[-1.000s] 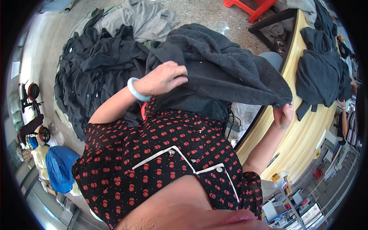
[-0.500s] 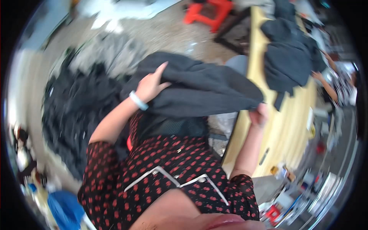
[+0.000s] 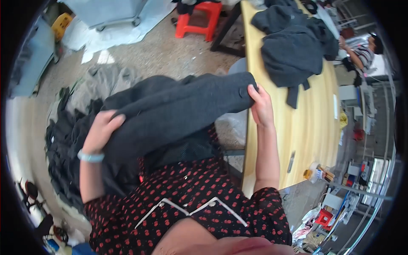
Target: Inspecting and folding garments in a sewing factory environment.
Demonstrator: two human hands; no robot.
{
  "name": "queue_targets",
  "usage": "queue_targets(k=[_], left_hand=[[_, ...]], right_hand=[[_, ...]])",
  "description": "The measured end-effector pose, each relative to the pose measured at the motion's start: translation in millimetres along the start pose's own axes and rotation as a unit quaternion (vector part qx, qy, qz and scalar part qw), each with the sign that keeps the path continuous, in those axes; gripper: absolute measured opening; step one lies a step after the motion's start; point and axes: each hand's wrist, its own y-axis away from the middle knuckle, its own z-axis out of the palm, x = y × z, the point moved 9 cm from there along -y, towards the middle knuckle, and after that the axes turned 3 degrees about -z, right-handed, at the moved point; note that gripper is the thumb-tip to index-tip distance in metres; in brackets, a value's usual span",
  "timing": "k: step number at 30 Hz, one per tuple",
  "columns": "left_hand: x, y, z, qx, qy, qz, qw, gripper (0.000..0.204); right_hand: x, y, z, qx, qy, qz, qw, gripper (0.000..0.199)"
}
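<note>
A dark grey cloth garment is stretched across in front of me, between my two hands. My left hand, with a pale band at its wrist, is closed on the cloth's left part; some of its fingers are hidden in the folds. At the other end, my right hand pinches the garment's edge, thumb on top, close to a small dark button or buttonhole. Below the left part lies a heap of dark garments, and the held cloth hangs over it.
On my right is a wooden table bearing another dark garment with strap-like ends and a small cutter. Beyond stand a red stool and a wheeled bin. Grey cloth lies behind the heap. Another person works at far right.
My left hand has moved left and nearer to me along the garment. My right hand has shifted left and farther away, raising that end. The view has turned, and the cloth now lies straighter.
</note>
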Motion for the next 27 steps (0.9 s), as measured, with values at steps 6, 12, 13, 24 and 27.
queue_targets(k=[6, 12, 13, 24, 27], left_hand=[[-111.2, -36.1, 56.3, -0.068, -0.356, -0.006, 0.932, 0.028], [-58.5, -59.7, 72.3, -0.013, -0.354, 0.147, 0.923, 0.022], [-48.7, -70.6, 85.1, -0.023, -0.309, 0.165, 0.936, 0.024], [-25.8, -140.1, 172.1, -0.080, -0.228, 0.134, 0.961, 0.031], [-32.3, -146.5, 178.2, -0.168, -0.218, 0.030, 0.961, 0.036]], right_hand=[[84.9, -5.5, -7.0, -0.116, 0.553, 0.043, 0.824, 0.016], [43.5, 2.7, 29.0, -0.010, 0.592, -0.230, 0.773, 0.022], [54.7, 0.1, 40.7, -0.079, 0.537, -0.208, 0.814, 0.025], [104.9, 39.6, 83.5, -0.286, 0.541, -0.126, 0.781, 0.021], [101.6, 46.4, 79.8, -0.273, 0.514, -0.131, 0.803, 0.020]])
